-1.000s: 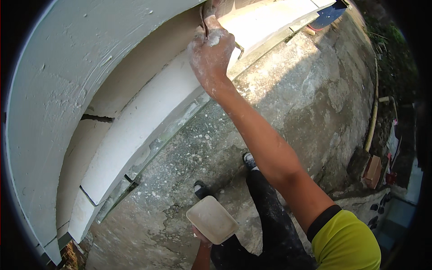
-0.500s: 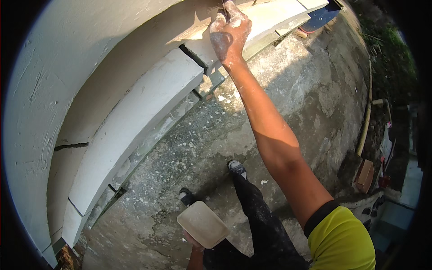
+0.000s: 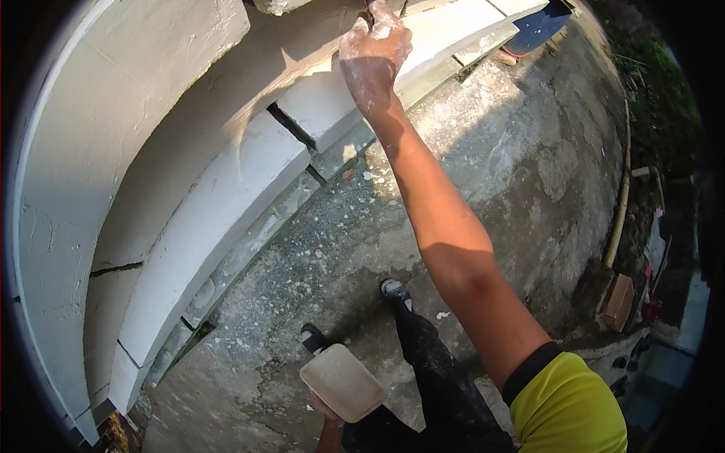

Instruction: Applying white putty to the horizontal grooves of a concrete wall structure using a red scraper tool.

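Observation:
My right hand (image 3: 376,57), dusted with white powder, reaches far up to the top of the view. Its fingers are closed, and only a sliver of what they grip shows at the picture's edge, too little to name. Beside this hand run the pale blocks (image 3: 219,189) of a stepped ledge, with dark gaps between some of them. Low in the view, my left hand (image 3: 323,408) holds a shallow off-white rectangular tray (image 3: 343,383) with rounded corners by its left side. Most of the left fingers are hidden under the tray.
Rough, stained concrete floor (image 3: 521,162) with white specks lies below the ledge. A smooth white curved slab (image 3: 83,158) juts out on the left. To the right are a long pipe (image 3: 621,204), a brick-like block (image 3: 618,302) and greenery. A dark blue container (image 3: 540,32) stands at the upper right.
The view has shifted, showing more of the upper slab's edge. My right hand sits slightly further left and lower in the picture, still closed. The tray stays in my left hand.

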`<state>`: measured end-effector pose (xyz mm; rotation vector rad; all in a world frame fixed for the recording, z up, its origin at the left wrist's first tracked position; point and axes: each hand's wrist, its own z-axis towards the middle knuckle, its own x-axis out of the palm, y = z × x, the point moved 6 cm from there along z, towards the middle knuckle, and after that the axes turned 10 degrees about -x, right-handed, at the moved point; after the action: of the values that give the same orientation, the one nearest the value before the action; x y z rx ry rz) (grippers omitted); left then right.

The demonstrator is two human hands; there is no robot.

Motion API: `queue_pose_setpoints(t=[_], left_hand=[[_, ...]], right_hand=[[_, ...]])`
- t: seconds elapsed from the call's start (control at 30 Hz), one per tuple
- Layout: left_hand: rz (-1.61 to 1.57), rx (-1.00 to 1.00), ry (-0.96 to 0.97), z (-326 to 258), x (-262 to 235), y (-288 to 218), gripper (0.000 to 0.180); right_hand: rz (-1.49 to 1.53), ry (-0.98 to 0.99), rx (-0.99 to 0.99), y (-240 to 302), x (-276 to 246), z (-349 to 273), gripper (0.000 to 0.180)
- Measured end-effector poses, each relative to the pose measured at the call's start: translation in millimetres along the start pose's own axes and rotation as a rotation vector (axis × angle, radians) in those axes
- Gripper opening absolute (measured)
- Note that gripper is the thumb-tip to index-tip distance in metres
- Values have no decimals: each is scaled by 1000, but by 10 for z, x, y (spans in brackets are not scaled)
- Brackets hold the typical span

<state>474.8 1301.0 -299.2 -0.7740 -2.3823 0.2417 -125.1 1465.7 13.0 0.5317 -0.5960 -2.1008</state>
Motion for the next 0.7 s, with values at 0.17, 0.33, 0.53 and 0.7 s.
queue_pose_setpoints(t=[0.17, 0.33, 0.53, 0.7], left_hand=[[4, 15, -16, -38, 172, 66, 102], [-25, -33, 23, -129, 385, -76, 101], [-117, 14, 139, -175, 655, -146, 78], [-164, 55, 43, -226, 645, -263, 86]], right_hand=[[327, 317, -343, 1581, 171, -1253, 45], [382, -115, 117, 162, -383, -574, 33], [-190, 13, 329, -584, -220, 324, 27], [634, -121, 618, -460, -134, -142, 9]])
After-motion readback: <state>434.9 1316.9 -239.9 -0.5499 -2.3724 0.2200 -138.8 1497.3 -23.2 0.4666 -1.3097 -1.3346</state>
